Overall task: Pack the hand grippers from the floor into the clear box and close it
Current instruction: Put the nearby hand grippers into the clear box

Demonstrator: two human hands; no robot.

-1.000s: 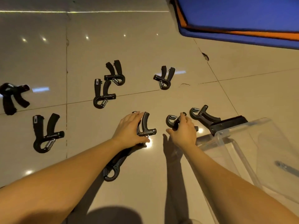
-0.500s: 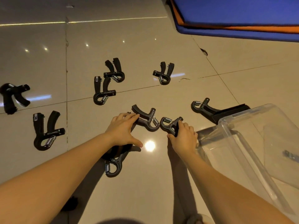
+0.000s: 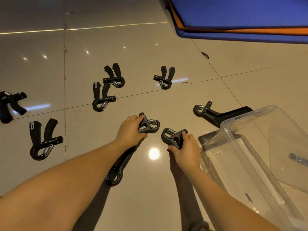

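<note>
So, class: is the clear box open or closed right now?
Open. The clear box has no lid across its top; you look straight in past the rim, and no hand gripper is visible inside.

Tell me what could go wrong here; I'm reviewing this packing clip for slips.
1. Each hand, left hand and right hand, holds a gripper by its handles only; the heavy spring ends stick out and could swing or slip on the way to the box.
2. Another gripper lies under the left forearm, half hidden, so it may be missed or knocked.
3. One gripper lies against the black piece beside the box; shifting the box could push it.
</note>
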